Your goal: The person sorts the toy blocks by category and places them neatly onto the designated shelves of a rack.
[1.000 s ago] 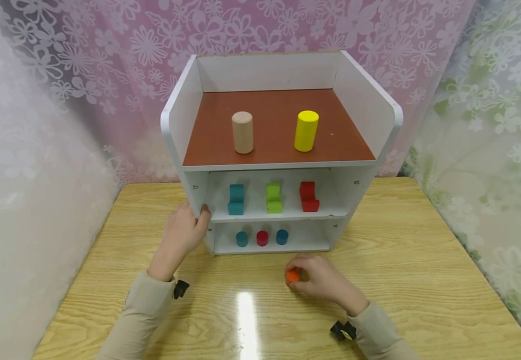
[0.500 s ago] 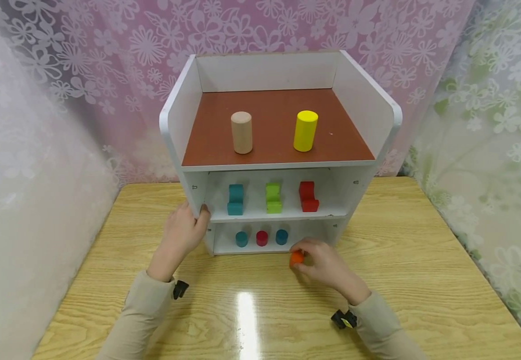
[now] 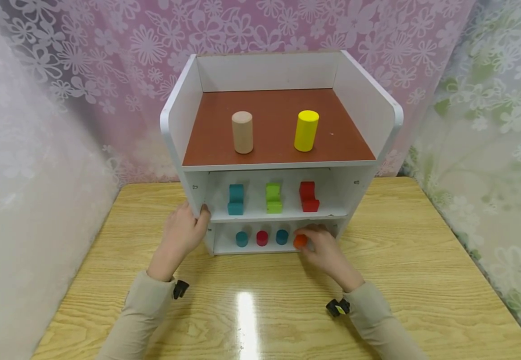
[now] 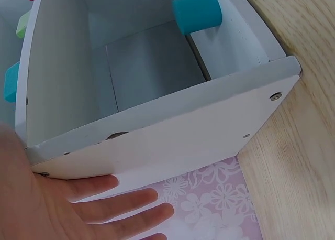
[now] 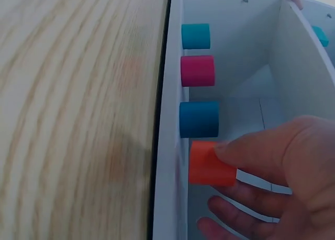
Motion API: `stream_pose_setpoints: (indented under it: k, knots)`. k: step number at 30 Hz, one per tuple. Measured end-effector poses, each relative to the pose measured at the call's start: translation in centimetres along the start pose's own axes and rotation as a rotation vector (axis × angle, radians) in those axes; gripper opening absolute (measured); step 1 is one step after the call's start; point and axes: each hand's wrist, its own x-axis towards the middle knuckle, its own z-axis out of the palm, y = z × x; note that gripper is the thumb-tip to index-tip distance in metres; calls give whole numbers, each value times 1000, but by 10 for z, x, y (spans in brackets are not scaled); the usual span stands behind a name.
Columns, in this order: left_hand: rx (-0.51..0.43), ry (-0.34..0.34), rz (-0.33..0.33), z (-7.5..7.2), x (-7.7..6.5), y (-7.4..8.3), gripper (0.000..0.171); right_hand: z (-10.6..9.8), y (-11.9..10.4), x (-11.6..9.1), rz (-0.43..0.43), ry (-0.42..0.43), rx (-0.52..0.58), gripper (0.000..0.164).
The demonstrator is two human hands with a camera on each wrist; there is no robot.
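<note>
My right hand [image 3: 325, 252] pinches a short orange cylinder block [image 5: 212, 163] between thumb and fingers, at the right part of the bottom shelf. Beside it on that shelf stand a dark blue cylinder [image 5: 199, 119], a pink-red cylinder [image 5: 198, 71] and a teal cylinder [image 5: 196, 36], in a row along the front. My left hand [image 3: 183, 230] holds the left side panel of the white shelf unit [image 4: 157, 145]. Its thumb lies over the front edge; in the left wrist view, the fingers [image 4: 120, 204] stretch along the panel's outer face.
On the middle shelf stand a teal block [image 3: 236, 200], a green block [image 3: 274, 198] and a red block [image 3: 308, 197], each notched. A plain wood cylinder [image 3: 243, 132] and a yellow cylinder [image 3: 306, 131] stand upright on the brown top. The unit sits on a wooden table [image 3: 422, 280] before floral curtains.
My right hand has carried the orange cylinder from the table, away from me and slightly right, into the bottom shelf beside the dark blue one. The left hand stays in place.
</note>
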Motion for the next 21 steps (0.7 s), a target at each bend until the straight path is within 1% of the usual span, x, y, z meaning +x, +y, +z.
stream_pose_setpoints:
  k: [3,10,21]
  knots:
    - [-1,2,2,0,0,0,50,2,3,2,17,13,-16,28]
    - [-4,4,6,1,-1,0,50,7,9,4,65,-6,-24,28]
    - [-6,10,11,1,0,0,51,9,10,4,89,-15,-24,32]
